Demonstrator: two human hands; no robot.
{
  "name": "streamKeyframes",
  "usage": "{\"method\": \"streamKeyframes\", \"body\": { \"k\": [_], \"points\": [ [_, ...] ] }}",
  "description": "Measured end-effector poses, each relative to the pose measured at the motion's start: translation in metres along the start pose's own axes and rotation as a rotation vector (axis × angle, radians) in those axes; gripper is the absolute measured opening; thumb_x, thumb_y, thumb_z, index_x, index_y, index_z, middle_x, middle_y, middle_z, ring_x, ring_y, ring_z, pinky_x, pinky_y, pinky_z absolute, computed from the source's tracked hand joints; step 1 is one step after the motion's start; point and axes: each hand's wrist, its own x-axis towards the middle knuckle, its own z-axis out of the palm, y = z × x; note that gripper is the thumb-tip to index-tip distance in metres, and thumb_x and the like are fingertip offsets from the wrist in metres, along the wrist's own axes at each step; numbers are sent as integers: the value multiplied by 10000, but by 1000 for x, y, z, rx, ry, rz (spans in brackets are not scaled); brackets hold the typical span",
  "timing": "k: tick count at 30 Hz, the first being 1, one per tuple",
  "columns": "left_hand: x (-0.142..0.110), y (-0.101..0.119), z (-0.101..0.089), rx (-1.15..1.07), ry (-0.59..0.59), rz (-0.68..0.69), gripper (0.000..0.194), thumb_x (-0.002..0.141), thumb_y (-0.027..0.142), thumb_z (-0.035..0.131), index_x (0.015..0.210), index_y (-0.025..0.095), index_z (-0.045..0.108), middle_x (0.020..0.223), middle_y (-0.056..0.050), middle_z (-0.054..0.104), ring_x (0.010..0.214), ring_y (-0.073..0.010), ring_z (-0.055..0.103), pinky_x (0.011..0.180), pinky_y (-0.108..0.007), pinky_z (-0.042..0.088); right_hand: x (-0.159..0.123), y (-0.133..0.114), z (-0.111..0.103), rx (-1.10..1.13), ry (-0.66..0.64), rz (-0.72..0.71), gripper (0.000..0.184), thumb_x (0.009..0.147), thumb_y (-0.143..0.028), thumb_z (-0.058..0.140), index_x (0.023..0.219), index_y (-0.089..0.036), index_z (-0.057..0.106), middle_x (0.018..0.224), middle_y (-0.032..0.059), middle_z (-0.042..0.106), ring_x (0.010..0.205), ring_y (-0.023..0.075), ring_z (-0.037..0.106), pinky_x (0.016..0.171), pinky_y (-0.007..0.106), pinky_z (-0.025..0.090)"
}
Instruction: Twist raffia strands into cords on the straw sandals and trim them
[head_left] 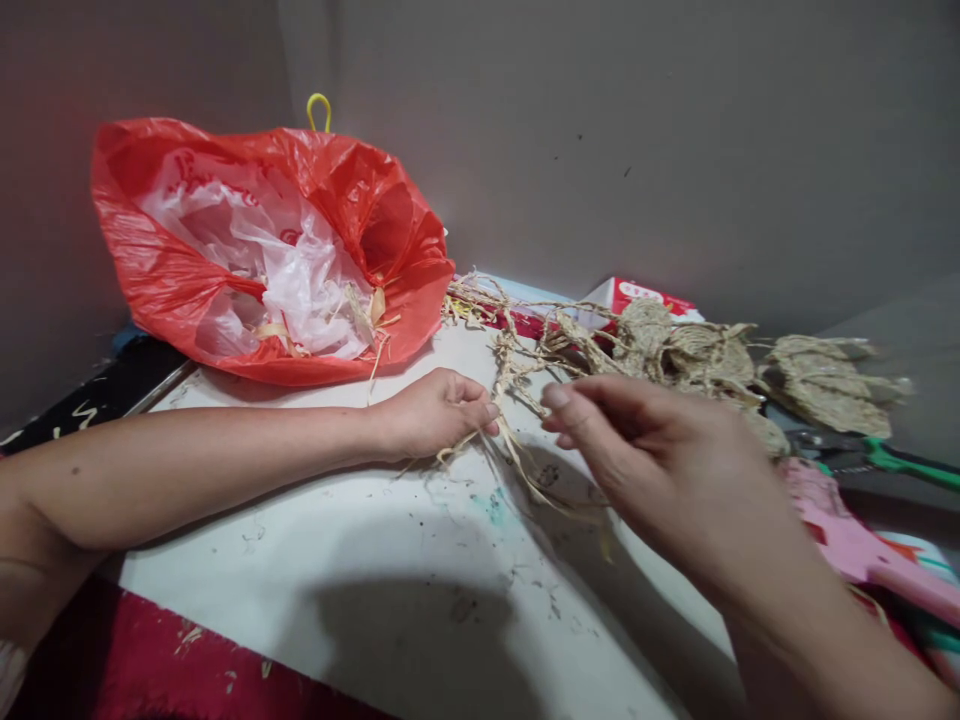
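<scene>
My left hand (442,415) reaches in from the left, thumb and fingertips pinched on a braid of straw-coloured fibre (506,375). Below the pinch, loose fibre strands (525,475) fan out over the white board (360,560). Close by on the right is my right hand (637,430), slightly blurred, with its fingers curled in and the thumb near them. Whether a strand lies between its fingertips is hidden. From the braid, knotted cords run back to several woven fibre pieces (705,355) heaped behind my right hand.
An open red plastic bag (405,320) with white plastic and fibre scraps stands at the back left. At right are green-handled pliers (892,460) and a pink glue gun (862,540). A red and white box (645,295) sits by the grey wall. Red cloth (180,660) lies in front.
</scene>
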Motion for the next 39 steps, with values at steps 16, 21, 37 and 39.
{"method": "streamKeyframes", "body": {
  "k": [16,21,37,39],
  "points": [
    [6,-9,-5,217,-45,120,245,855,275,479,681,123,562,535,47,465,470,-55,366,466,-181,295,21,32,13,241,-496,117,281,876,-407,478,708,-181,494,601,-27,437,496,86,346,455,220,281],
    [6,-10,-5,298,-34,142,256,859,285,441,676,134,539,555,49,433,499,-63,347,483,-193,290,22,32,14,64,-464,-23,292,898,-364,424,684,-184,507,601,-22,443,542,108,391,510,234,336],
    [3,-4,-8,11,-85,-30,316,816,436,567,732,131,574,408,89,349,349,-38,234,374,-199,125,33,35,-15,156,-350,183,311,733,-460,623,770,-155,668,658,23,650,463,81,443,449,226,318],
    [3,-4,-8,31,-83,-35,315,821,435,563,738,132,582,413,89,350,349,-36,230,373,-200,122,36,41,-20,155,-255,209,330,705,-489,654,742,-161,662,641,22,633,465,83,434,437,229,299]
  ]
}}
